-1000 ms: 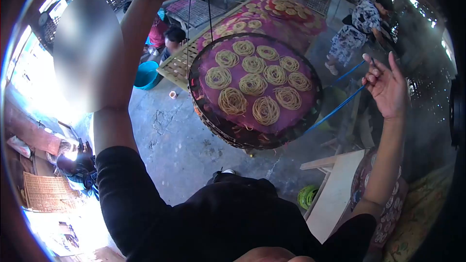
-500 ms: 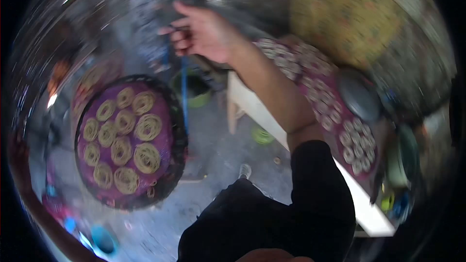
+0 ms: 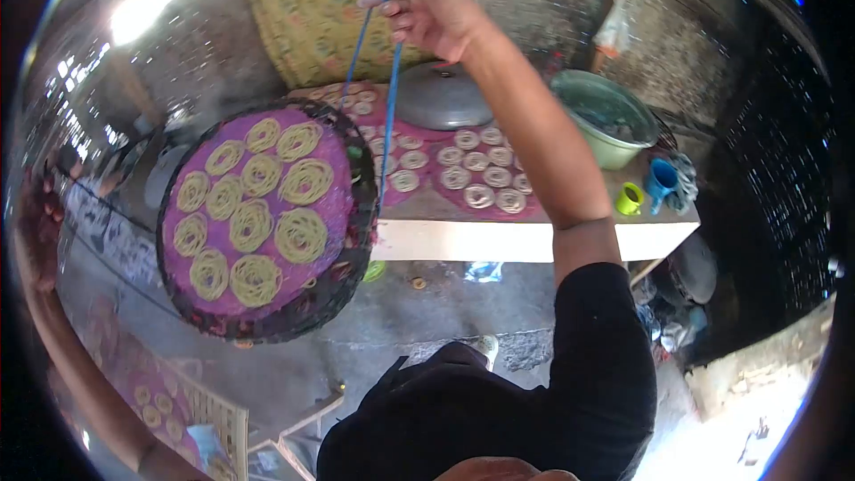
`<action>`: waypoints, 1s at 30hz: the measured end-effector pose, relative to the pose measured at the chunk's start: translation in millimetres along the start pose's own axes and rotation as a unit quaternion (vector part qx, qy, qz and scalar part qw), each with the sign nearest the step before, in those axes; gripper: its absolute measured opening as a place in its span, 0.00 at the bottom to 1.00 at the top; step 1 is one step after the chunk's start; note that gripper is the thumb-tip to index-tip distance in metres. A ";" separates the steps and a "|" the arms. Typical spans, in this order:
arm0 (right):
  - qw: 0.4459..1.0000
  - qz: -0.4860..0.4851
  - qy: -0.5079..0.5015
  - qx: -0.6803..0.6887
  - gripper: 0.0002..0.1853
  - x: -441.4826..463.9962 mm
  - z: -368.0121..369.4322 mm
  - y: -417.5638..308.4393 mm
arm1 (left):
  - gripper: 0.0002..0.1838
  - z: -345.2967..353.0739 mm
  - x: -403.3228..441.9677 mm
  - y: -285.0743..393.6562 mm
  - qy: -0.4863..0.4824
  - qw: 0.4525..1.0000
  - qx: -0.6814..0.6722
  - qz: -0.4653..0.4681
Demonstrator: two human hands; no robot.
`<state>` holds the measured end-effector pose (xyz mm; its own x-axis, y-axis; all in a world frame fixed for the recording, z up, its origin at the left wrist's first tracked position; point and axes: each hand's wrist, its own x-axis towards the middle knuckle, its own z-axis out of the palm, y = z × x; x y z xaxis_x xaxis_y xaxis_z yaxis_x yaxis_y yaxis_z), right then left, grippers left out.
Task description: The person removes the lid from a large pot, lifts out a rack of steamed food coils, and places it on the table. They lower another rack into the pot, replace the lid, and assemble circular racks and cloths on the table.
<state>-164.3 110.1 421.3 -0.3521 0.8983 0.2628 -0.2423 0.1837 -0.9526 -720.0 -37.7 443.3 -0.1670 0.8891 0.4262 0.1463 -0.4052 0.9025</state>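
A round dark-rimmed tray (image 3: 363, 205) hangs tilted in front of me, lined with purple cloth (image 3: 328, 183). Several pale yellow coils of thin strands (image 3: 252, 224) lie spread over the cloth. My right hand (image 3: 436, 18), raised above the tray, has its fingers curled round a blue strap (image 3: 390, 116) that runs down to the tray's right side. At the far left edge my left hand (image 3: 40, 227) is curled round a thin dark cord (image 3: 125, 254), which slants down to the tray's left side.
Behind the tray stands a table (image 3: 499, 240) with pale rings (image 3: 476, 160) on purple cloth, a grey lid (image 3: 443, 98), a green basin (image 3: 610, 116), a yellow-green mug (image 3: 629, 199) and a blue mug (image 3: 659, 180). A wooden rack (image 3: 233, 428) is at lower left.
My view has swung to the right, bringing the table behind the tray. The tray moves along with my hands, and the strap stays in my right hand.
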 end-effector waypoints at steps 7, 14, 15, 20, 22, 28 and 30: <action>0.973 0.020 0.199 -0.118 0.29 -56.5 -163.6 -109.2 | 0.27 258.6 132.9 -36.7 -0.120 0.983 -0.131 -0.052; 0.925 -0.017 0.281 -0.254 0.39 -82.7 -366.2 -180.2 | 0.23 534.3 252.4 -87.1 -0.228 0.922 -0.269 -0.157; 0.923 -0.018 0.285 -0.257 0.39 -91.2 -393.7 -186.1 | 0.23 570.1 268.4 -93.9 -0.258 0.910 -0.280 -0.164; 0.870 -0.017 0.435 -0.230 0.29 -106.1 -491.7 -199.4 | 0.25 716.2 326.7 -114.8 -0.302 0.890 -0.293 -0.175; 0.856 -0.006 0.456 -0.243 0.33 -104.6 -521.7 -193.2 | 0.23 761.5 357.6 -126.3 -0.343 0.872 -0.297 -0.185; 0.830 0.003 0.523 -0.194 0.32 -106.9 -589.3 -175.2 | 0.16 868.5 384.6 -136.8 -0.339 0.889 -0.252 -0.176; 0.825 -0.005 0.535 -0.181 0.32 -106.2 -618.0 -168.2 | 0.15 891.2 400.9 -155.0 -0.348 0.881 -0.265 -0.180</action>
<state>472.6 230.4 459.0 0.6951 0.6982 0.1710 0.1147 0.1271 -0.9852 59.4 571.4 418.6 0.5556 0.8210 0.1315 -0.3002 0.0506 0.9525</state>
